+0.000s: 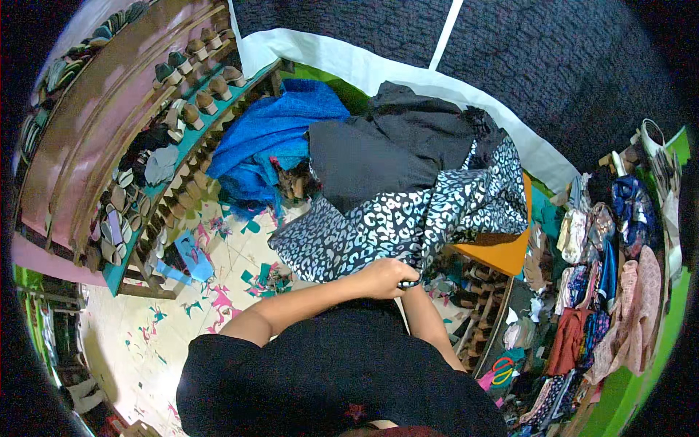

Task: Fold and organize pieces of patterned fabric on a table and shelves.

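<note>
Gathered in my left hand (391,277) is the near edge of a black fabric with a silvery leopard print (393,218). The fingers are closed round a bunched fold. My right forearm (431,325) reaches up to the same spot, but its hand is mostly hidden behind my left hand and the cloth, so its fingers do not show. Beyond the printed part spreads plain dark grey-black cloth (364,156). On the right the fabric drapes over an orange board or tabletop (502,251).
Blue cloth (277,124) lies piled at the far left. Wooden racks (138,251) with shoe forms stand along the left. Fabric scraps (266,280) litter the tiled floor. On the right are heaped cloths (571,335) and scissors with red and yellow handles (502,370).
</note>
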### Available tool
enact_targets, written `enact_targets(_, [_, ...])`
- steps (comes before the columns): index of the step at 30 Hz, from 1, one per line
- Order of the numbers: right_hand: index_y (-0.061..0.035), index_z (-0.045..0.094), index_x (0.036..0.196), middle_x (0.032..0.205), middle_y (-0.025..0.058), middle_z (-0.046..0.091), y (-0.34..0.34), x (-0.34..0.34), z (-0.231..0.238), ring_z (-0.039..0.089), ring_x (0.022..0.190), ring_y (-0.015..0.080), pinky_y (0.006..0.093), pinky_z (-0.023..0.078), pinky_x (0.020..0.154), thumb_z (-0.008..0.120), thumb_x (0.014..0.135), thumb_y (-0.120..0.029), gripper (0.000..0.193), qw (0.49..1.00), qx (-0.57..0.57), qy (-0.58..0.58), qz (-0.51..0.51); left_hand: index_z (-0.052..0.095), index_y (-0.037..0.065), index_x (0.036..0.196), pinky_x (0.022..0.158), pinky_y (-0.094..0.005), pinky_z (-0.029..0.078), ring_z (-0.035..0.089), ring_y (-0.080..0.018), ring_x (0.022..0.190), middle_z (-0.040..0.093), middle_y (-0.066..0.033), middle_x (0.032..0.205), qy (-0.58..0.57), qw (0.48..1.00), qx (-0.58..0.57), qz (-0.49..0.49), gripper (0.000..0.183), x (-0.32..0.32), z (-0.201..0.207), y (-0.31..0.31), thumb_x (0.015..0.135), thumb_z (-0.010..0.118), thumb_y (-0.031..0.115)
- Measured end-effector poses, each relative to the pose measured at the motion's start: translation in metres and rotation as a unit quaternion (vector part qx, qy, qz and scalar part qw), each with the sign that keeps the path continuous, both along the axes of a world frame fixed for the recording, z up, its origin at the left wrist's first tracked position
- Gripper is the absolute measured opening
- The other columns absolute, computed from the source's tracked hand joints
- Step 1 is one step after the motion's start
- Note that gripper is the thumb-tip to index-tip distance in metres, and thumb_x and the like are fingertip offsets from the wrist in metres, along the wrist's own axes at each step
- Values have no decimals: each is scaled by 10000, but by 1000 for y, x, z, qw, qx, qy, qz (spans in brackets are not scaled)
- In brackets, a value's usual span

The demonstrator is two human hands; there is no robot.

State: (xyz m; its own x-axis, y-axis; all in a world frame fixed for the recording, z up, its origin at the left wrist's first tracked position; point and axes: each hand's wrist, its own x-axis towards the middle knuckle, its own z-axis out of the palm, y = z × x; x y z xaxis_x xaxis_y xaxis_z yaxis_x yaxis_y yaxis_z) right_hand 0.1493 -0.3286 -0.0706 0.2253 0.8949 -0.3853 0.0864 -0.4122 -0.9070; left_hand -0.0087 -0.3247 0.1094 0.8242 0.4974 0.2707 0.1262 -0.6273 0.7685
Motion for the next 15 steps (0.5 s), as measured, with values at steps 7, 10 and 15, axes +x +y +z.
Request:
enact_targets(7, [10,586,849,804,91,593,0,7,10,574,718,203,320,469,619,512,725,-108,187,990,-94,110,-3,521,38,783,590,-387,423,548,-318,664,552,-152,682,32,987,-124,101,214,-29,-10,4,653,604,186])
enact_targets(10, [-10,592,747,680,75,586,-12,29,9,563,547,178,281,447,490,497,732,-136,158,987,-112,98,-59,514,9,761,579,-398,415,538,-349,652,546,-192,680,68,976,-86,186,324,-47,-37,5,677,603,310])
enact_targets(15, [-10,551,751,601,18,508,0,50,63,449,569,99,236,376,538,548,752,-109,99,925,202,-221,-234,511,-15,736,616,-423,422,535,-377,685,545,-219,693,127,972,-97,174,390,-56,-58,12,721,566,371])
